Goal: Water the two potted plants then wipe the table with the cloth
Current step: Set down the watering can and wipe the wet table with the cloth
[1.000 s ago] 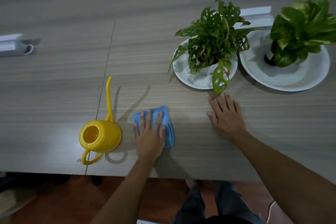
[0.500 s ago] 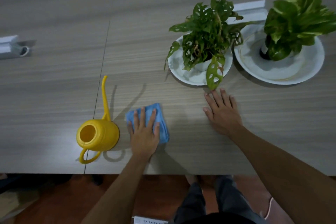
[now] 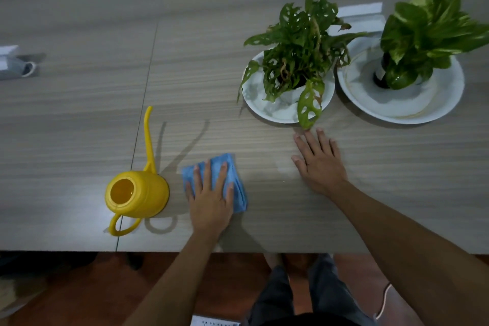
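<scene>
Wood-grain laminate covered the long table (image 3: 79, 119), and a thin seam ran across it towards our near edge. At the far left lay a small grey object (image 3: 16, 67) that we could not identify. Near the seam stood the yellow watering can (image 3: 137, 194), upright, with its thin spout pointing away from us and its handle towards the edge; we judged it was put aside there because the watering was finished, and some water showed inside. Just beside it lay the folded blue cloth (image 3: 235, 188). Our left hand (image 3: 210, 198) was flat and open on top of it, fingers spread, pressing it down and not gripping, which suited wiping. Our right hand (image 3: 318, 164) rested open and empty, palm down on the bare wood, probably to support our body while we leaned forward. A faint wet shine was visible between the two hands. Behind the right hand stood the monstera plant (image 3: 299, 55) on a white plate (image 3: 280, 112), one leaf hanging over the rim near our fingertips. At the far right the pothos plant (image 3: 426, 34) stood on a larger white dish (image 3: 412, 103), so that spilled water stayed off the wood.
</scene>
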{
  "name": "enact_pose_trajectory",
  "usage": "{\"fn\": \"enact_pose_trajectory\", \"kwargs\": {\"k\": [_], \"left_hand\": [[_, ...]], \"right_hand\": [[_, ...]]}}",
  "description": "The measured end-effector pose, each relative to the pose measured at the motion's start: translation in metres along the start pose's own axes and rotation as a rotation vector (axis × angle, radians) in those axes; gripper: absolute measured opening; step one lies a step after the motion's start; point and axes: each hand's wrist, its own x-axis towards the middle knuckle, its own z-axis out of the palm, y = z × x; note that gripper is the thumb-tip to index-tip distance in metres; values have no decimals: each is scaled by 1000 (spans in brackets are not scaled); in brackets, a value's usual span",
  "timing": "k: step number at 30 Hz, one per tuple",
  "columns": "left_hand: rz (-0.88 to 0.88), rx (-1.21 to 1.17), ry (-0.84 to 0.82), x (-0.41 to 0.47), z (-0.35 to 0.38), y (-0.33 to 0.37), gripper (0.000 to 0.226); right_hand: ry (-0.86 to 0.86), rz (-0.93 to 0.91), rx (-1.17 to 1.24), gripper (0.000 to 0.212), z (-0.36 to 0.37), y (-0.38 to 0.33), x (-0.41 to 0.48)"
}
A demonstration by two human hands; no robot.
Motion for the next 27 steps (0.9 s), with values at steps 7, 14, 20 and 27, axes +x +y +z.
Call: {"fn": "enact_pose_trajectory", "kwargs": {"k": [7, 14, 20, 27], "left_hand": [[316, -91, -164, -22, 9, 108, 62], [144, 4, -64, 26, 4, 40, 59], [228, -38, -102, -54, 12, 97, 56], [230, 10, -116, 22, 4, 101, 59]], "right_hand": [[-9, -24, 5, 68, -4, 4, 0], [-14, 68, 16, 60, -19, 45, -4], [-14, 75, 4, 61, -16, 61, 1], [20, 46, -5, 63, -12, 65, 2]]}}
